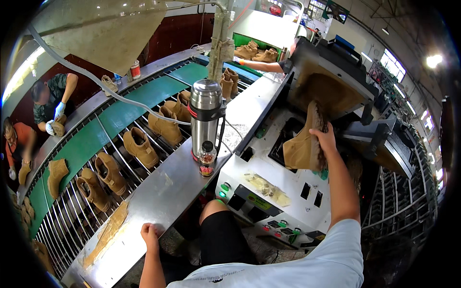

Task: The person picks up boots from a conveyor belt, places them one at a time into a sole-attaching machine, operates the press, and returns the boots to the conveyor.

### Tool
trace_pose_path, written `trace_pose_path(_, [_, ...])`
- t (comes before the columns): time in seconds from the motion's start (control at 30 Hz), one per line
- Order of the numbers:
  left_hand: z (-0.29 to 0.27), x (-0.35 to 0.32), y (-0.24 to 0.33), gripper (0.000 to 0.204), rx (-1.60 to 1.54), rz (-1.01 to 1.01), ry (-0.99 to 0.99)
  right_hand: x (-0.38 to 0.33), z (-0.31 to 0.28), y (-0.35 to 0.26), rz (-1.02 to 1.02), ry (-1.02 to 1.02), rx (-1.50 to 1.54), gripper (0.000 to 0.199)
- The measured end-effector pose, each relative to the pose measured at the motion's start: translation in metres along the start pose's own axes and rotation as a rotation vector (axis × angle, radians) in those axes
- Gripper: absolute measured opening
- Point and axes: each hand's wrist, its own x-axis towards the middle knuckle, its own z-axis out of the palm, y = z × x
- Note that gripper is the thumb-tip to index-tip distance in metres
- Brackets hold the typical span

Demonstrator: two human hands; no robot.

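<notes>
My right hand (325,138) grips a tan ankle boot (300,150) by its brown sole, holding it tilted above the white machine (269,177). Behind the boot rises the machine's dark raised head with a brown-stained pad (300,81). Loosely curled, with nothing visible in it, my left hand (150,235) is at the near edge of the metal ledge (163,199). Beyond that ledge, several tan boots (140,146) stand on the roller conveyor. A steel thermos (205,113) and a small glass jar with a black lid (207,158) are on the ledge.
A green belt (129,103) runs along the conveyor's far side, where two people (53,98) handle shoes. Another person's arm (264,66) reaches toward boots in a green bin at the back. A grey hose (96,74) hangs across the conveyor. Metal racks (403,201) stand at the right.
</notes>
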Motion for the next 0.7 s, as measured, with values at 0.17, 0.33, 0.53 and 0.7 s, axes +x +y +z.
trace_pose_path(0.17, [-0.016, -0.001, -0.004, 0.009, -0.177, -0.031, 0.140, 0.053, 0.041, -0.032, 0.170, 0.040, -0.295, 0.111])
trace_pose_path(0.33, [-0.007, -0.005, 0.012, 0.010, -0.077, -0.105, 0.091, 0.087, 0.090, 0.009, 0.230, 0.019, -0.360, 0.109])
trace_pose_path(0.53, [-0.009, -0.002, 0.009, 0.010, -0.055, -0.091, 0.031, 0.091, 0.110, 0.060, 0.430, 0.088, -0.483, 0.113])
trace_pose_path(0.7, [-0.010, -0.007, 0.013, 0.010, -0.071, -0.097, 0.065, 0.025, 0.124, 0.006, 0.379, -0.009, -0.578, 0.102])
